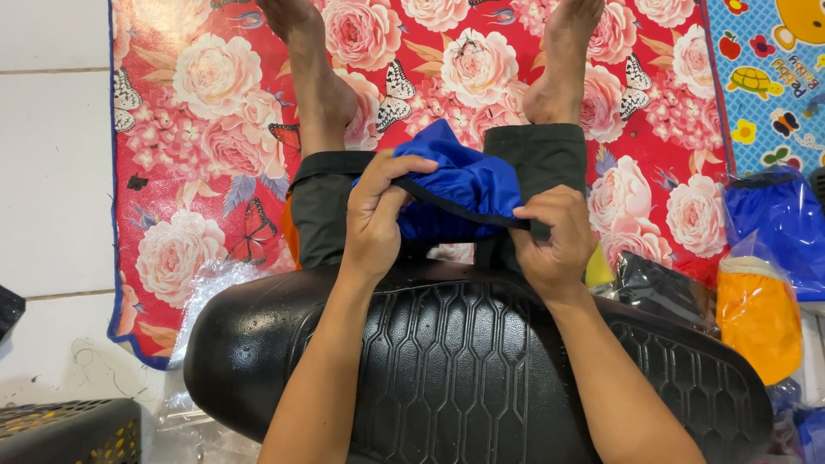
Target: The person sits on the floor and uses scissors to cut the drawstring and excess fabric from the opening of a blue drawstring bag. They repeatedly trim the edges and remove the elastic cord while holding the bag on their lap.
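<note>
A blue fabric piece [464, 185] with a black elastic edge is stretched between both hands above my lap. My left hand [376, 215] grips its left edge, fingers curled over the black trim. My right hand [557, 236] pinches the trim at the right end. Under my forearms lies a black moulded seat [447, 361] with a ribbed pattern. My legs in dark trousers [322, 215] stretch forward, bare feet resting on the floral mat.
A red mat [198, 137] with pink roses and butterflies covers the white tiled floor [51, 172]. At the right lie an orange item in clear plastic [760, 314] and a blue bagged one [786, 228]. A black crate [69, 430] sits bottom left. Clear plastic wrap [202, 292] lies beside the seat.
</note>
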